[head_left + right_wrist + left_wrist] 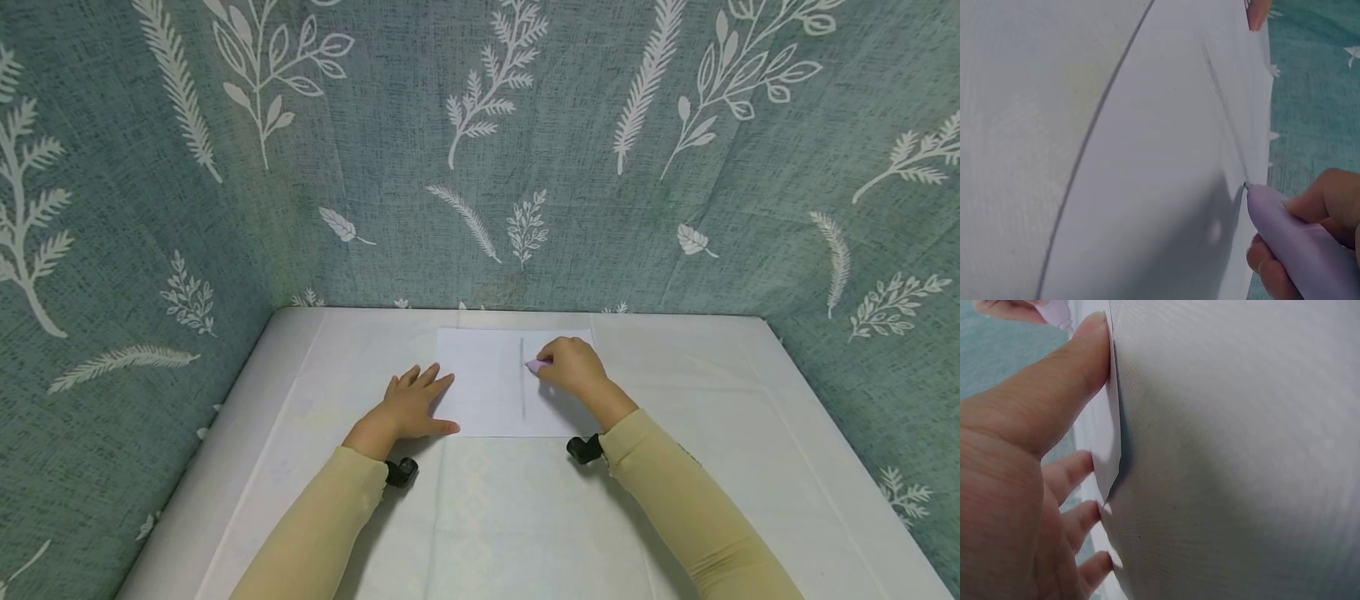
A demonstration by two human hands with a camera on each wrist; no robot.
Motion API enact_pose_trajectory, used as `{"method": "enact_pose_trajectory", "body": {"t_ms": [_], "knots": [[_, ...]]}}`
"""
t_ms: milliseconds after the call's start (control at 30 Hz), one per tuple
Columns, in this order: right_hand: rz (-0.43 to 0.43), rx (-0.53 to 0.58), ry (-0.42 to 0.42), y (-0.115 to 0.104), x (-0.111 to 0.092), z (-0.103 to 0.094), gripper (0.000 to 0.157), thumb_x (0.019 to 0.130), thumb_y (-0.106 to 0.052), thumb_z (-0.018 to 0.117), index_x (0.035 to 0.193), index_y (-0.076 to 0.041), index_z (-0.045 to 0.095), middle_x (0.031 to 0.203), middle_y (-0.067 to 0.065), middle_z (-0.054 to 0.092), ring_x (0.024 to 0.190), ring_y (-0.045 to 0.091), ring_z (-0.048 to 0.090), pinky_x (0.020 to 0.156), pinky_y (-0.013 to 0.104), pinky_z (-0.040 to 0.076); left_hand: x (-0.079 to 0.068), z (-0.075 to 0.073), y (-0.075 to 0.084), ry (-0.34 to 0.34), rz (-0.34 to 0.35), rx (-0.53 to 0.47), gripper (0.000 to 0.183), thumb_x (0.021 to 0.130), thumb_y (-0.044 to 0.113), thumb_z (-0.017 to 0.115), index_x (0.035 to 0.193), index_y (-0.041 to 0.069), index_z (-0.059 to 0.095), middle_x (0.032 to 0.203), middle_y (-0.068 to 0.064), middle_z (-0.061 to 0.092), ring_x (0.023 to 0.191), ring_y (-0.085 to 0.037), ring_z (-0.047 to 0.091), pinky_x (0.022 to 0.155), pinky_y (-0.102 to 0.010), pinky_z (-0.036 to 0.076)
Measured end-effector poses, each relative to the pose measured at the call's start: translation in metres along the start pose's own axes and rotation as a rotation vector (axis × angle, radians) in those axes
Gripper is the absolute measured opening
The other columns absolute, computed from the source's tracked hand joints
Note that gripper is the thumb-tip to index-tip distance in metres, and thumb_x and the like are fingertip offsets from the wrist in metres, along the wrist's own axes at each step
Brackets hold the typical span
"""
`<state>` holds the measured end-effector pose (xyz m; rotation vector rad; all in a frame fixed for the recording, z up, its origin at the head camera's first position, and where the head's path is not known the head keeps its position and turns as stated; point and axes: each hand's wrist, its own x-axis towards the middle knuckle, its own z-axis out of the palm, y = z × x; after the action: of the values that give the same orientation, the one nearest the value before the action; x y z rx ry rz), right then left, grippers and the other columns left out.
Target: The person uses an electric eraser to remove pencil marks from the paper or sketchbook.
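A white sheet of paper [483, 383] lies on the white-covered table. My left hand [412, 407] is spread at its left edge, and in the left wrist view the thumb [1079, 369] rests on the sheet, with the other fingers at its edge. My right hand [576, 367] pinches a fat light-purple pen [1304, 244] with a thin tip. That tip meets the paper at the end of a faint grey streak [1225, 103] in the right wrist view. From the head view, the streak runs up and down the sheet, right of its middle, just left of the pen.
The white table cover [495, 517] extends around the sheet. Green cloth with white leaf patterns [390, 167] hangs behind the table and along both sides. A black wrist camera [402, 472] sits below the left hand, and another black camera [583, 450] below the right.
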<state>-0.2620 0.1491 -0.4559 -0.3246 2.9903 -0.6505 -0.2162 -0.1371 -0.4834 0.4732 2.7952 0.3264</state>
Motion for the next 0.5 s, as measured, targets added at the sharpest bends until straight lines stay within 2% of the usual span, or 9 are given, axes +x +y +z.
{"method": "enact_pose_trajectory", "body": {"t_ms": [500], "knots": [[-0.026, -0.019, -0.028, -0.0042, 0.0003, -0.0006, 0.020, 0.080, -0.022, 0.070, 0.099, -0.014, 0.074, 0.100, 0.003, 0.068, 0.092, 0.022, 0.061, 0.081, 0.037, 0.048, 0.0024, 0.0018, -0.0027, -0.005, -0.001, 0.001, 0.094, 0.070, 0.068, 0.061, 0.147, 0.027, 0.024, 0.154, -0.005, 0.010, 0.139, -0.037, 0.004, 0.106, -0.061, 0.004]]}}
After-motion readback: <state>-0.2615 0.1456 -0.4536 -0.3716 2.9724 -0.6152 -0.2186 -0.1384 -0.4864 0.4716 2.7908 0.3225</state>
